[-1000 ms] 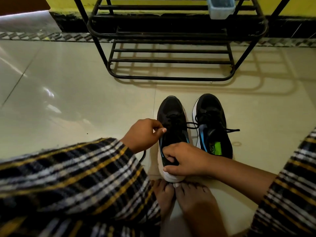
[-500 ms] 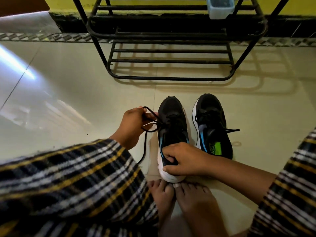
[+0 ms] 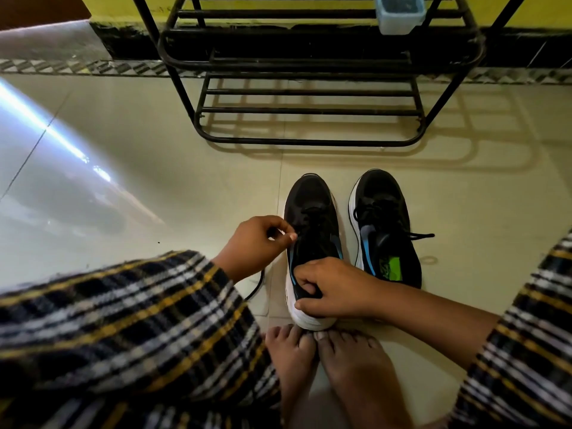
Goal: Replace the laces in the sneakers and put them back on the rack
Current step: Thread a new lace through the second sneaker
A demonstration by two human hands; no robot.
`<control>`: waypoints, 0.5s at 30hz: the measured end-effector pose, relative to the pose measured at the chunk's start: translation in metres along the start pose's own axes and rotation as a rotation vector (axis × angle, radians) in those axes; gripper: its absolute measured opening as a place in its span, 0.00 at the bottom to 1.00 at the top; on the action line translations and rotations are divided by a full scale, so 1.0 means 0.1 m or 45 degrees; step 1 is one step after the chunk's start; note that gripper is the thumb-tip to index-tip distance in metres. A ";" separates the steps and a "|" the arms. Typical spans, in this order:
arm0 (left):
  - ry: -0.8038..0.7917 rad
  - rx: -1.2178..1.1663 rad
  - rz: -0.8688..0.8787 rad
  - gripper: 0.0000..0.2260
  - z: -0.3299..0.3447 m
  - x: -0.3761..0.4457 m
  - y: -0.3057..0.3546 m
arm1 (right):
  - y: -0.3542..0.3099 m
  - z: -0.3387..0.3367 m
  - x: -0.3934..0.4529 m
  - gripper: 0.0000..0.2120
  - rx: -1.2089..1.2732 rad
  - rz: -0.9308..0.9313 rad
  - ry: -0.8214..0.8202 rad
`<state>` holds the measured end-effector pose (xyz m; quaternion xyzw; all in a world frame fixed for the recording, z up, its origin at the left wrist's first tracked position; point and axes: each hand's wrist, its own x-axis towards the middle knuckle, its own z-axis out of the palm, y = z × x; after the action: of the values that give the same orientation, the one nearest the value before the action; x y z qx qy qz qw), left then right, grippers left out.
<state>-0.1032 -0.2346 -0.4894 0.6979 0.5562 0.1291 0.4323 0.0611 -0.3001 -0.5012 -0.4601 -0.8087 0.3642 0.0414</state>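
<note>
Sneakers: two black ones stood side by side on the tiled floor (image 3: 154,168), near the rack (image 3: 309,142).
Left hand (image 3: 257,244): fingers pinched closed on the black lace (image 3: 258,284) at the left sneaker (image 3: 312,218).
Right hand (image 3: 331,287): curled around that sneaker's heel, gripping it.
Right sneaker (image 3: 383,218): untouched, lace trailing.
Bare feet: two, toes touching the held sneaker.
</note>
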 end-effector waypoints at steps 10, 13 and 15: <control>-0.277 0.272 -0.249 0.09 -0.03 0.00 -0.16 | -0.01 0.00 0.01 0.17 -0.003 0.031 -0.007; -0.510 0.499 -0.447 0.11 -0.01 -0.11 -0.21 | -0.01 0.00 0.01 0.17 0.000 0.038 -0.013; -0.539 0.763 -0.529 0.16 -0.03 -0.13 -0.19 | -0.01 -0.01 0.00 0.17 0.000 0.047 -0.014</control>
<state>-0.1225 -0.2452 -0.4979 0.6770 0.5970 -0.2745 0.3316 0.0604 -0.3000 -0.4997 -0.4730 -0.8002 0.3674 0.0301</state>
